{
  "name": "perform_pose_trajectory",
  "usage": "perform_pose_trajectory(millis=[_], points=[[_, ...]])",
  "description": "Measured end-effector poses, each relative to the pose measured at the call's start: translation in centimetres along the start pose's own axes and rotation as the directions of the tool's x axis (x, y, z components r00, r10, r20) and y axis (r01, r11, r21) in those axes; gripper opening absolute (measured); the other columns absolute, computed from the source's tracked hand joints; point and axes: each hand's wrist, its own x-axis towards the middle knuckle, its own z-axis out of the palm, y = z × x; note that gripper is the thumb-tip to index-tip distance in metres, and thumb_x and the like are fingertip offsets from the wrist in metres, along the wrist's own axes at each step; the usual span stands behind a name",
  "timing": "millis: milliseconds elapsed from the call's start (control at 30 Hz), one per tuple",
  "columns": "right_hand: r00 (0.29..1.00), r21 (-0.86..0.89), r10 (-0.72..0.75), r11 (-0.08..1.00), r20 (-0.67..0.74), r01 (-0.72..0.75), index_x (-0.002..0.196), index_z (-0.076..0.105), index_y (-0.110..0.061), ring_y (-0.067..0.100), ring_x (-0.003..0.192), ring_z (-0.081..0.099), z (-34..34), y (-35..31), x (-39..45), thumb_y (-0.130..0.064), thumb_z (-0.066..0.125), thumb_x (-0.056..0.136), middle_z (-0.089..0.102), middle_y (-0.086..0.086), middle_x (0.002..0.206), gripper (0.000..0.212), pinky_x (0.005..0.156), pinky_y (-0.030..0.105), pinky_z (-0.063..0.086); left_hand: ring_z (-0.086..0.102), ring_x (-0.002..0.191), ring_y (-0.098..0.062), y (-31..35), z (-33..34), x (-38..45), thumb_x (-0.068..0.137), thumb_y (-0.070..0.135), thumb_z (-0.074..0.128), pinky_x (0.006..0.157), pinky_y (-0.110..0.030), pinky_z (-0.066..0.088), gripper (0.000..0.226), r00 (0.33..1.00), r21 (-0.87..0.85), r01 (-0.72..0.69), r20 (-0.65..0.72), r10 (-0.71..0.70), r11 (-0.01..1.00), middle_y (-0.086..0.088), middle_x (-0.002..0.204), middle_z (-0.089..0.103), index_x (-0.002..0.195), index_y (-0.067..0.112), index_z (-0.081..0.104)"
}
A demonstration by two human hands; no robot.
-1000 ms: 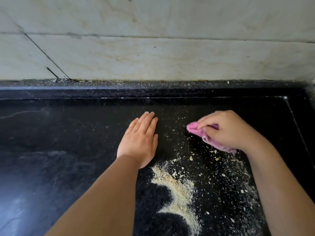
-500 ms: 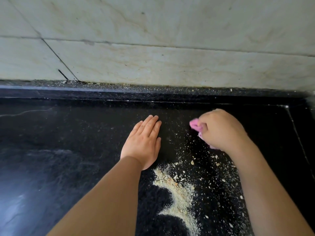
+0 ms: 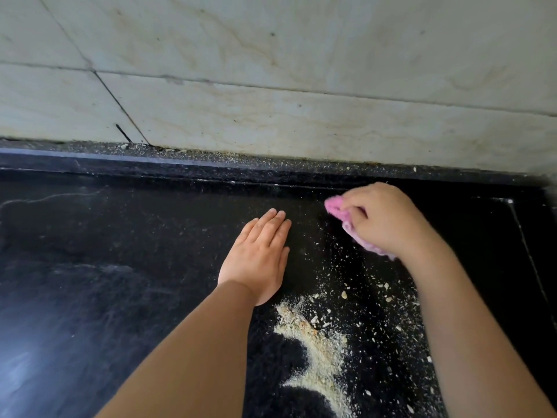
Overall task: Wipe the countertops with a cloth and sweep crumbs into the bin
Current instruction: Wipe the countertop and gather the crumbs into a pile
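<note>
The right hand (image 3: 388, 220) is bunched around a pink cloth (image 3: 339, 210), fingers curled over it and pressing it onto the black worktop (image 3: 120, 267) at the far right, close to the raised back ledge (image 3: 211, 164) under the pale tiled wall (image 3: 301, 86). The left hand (image 3: 259, 254) lies flat on the worktop just to the left, fingers straight and together, holding nothing; it looks to be bracing, or standing as a stop for the crumbs.

A pale ridge of crumbs (image 3: 316, 342) runs along the near side between the two forearms, with loose flecks scattered to its right and up toward the cloth. More grit sits along the back ledge. No bin is in view.

The step in hand appears to be wiping: gathering the scattered flecks from the far right into the main ridge. The next move likely calls for a pull of the cloth toward the near side with steady downward pressure, so that the fine grit comes along and is not smeared or flicked past the heap.
</note>
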Motion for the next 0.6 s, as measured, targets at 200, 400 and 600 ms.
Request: perform_pose_trajectory(millis=[200, 400, 600], points=[[0.958, -0.001, -0.086, 0.996, -0.272, 0.09, 0.088, 0.071, -0.004, 0.03, 0.08, 0.054, 5.0, -2.1, 2.6, -0.013, 0.042, 0.079, 0.07, 0.006, 0.095, 0.032, 0.071, 0.038, 0.052, 0.059, 0.11, -0.023, -0.1, 0.4, 0.1, 0.082, 0.024, 0.031, 0.098, -0.032, 0.039, 0.047, 0.983, -0.044, 0.008, -0.181, -0.015, 0.999, -0.008, 0.112, 0.065, 0.107, 0.003, 0.065], [0.96, 0.137, -0.085, 0.989, 0.267, 0.049, 0.086, 0.07, -0.025, 0.012, 0.044, 0.048, 0.0, -1.1, 0.1, -0.007, 0.043, 0.091, 0.07, 0.005, 0.085, 0.032, 0.041, 0.01, 0.038, 0.06, 0.108, -0.025, -0.2, 0.7, 0.2, 0.082, 0.023, 0.033, 0.1, -0.033, 0.038, 0.045, 0.974, -0.036, 0.005, -0.227, -0.013, 0.999, -0.009, 0.11, 0.065, 0.105, 0.002, 0.066], [0.963, 0.044, -0.147, 0.986, -0.227, 0.161, 0.098, 0.069, -0.005, 0.025, 0.089, 0.047, 4.2, -3.3, 3.5, 0.001, 0.051, 0.081, 0.065, 0.002, 0.114, 0.025, 0.082, 0.028, 0.039, 0.06, 0.108, -0.026, -0.2, 0.9, 0.1, 0.083, 0.022, 0.033, 0.1, -0.035, 0.035, 0.045, 0.976, -0.022, 0.01, -0.217, -0.014, 1.0, -0.011, 0.11, 0.065, 0.106, 0.0, 0.065]])
